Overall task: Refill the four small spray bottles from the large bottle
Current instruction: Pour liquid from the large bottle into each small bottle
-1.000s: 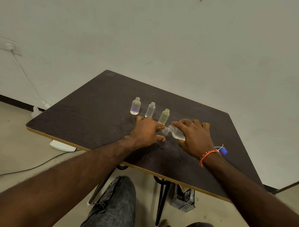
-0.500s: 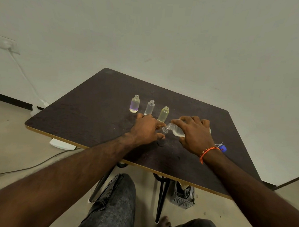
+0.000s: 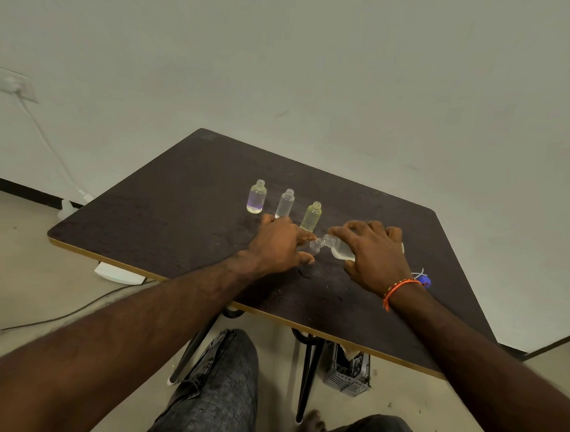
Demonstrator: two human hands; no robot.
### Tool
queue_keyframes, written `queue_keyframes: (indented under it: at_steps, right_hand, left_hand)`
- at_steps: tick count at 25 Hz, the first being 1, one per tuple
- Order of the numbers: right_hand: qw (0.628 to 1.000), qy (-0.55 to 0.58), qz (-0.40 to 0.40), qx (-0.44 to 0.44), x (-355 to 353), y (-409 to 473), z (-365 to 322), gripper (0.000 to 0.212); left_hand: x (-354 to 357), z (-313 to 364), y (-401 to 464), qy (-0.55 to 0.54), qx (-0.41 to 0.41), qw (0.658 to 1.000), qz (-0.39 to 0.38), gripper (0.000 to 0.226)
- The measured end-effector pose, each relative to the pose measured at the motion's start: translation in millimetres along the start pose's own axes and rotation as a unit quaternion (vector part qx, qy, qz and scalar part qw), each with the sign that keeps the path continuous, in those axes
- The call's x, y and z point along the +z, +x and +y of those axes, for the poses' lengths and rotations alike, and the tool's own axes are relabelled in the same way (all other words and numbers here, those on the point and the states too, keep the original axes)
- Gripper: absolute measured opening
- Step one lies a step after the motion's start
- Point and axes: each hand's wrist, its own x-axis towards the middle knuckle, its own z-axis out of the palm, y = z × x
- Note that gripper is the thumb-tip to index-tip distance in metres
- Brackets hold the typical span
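Three small uncapped bottles stand in a row on the dark table (image 3: 166,210): a purple-tinted one (image 3: 256,197), a clear one (image 3: 285,204) and a yellow one (image 3: 311,217). My left hand (image 3: 277,245) grips a fourth small bottle (image 3: 314,246), mostly hidden by the fingers, only its neck showing. My right hand (image 3: 373,252) holds the large clear bottle (image 3: 339,249) tipped on its side, its mouth touching the small bottle's neck.
A blue spray cap with a white tube (image 3: 423,279) lies behind my right wrist. A wall socket and cable (image 3: 45,140) are on the left wall. A grey crate (image 3: 347,372) sits on the floor under the table.
Both hands keep their grip and the large bottle stays tipped at the small bottle's neck. Only the view has shifted slightly.
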Motion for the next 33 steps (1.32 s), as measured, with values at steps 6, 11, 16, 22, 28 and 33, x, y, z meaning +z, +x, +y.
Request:
queue_keyframes:
  at_steps: [6,11,16,22,28,33]
  right_hand:
    - [1.0,0.004,-0.003,0.001,-0.2,0.8,-0.6,0.066]
    - [1.0,-0.001,-0.01,0.0,-0.7,1.0,-1.5,0.067]
    - [1.0,-0.012,-0.008,-0.003,-3.8,1.4,-1.4,0.067]
    - [1.0,-0.02,-0.005,-0.008,-5.6,3.4,-2.0,0.065]
    - [0.999,-0.032,-0.005,-0.011,-6.4,2.7,-1.9,0.066]
    - [0.999,-0.033,-0.01,-0.014,-7.9,3.4,-2.3,0.067]
  left_hand:
    - [-0.1,0.3,-0.6,-0.002,0.0,1.0,0.0,0.057]
    - [0.6,-0.9,-0.7,-0.011,-0.006,1.0,-0.004,0.057]
    - [-0.2,-1.8,-0.1,-0.003,0.0,1.0,-0.004,0.057]
    - [2.2,-2.0,1.2,0.003,-0.002,1.0,-0.007,0.057]
    - [3.2,-2.9,2.0,0.006,-0.002,1.0,-0.008,0.057]
    - [4.3,-3.4,1.0,-0.003,-0.003,1.0,-0.005,0.058]
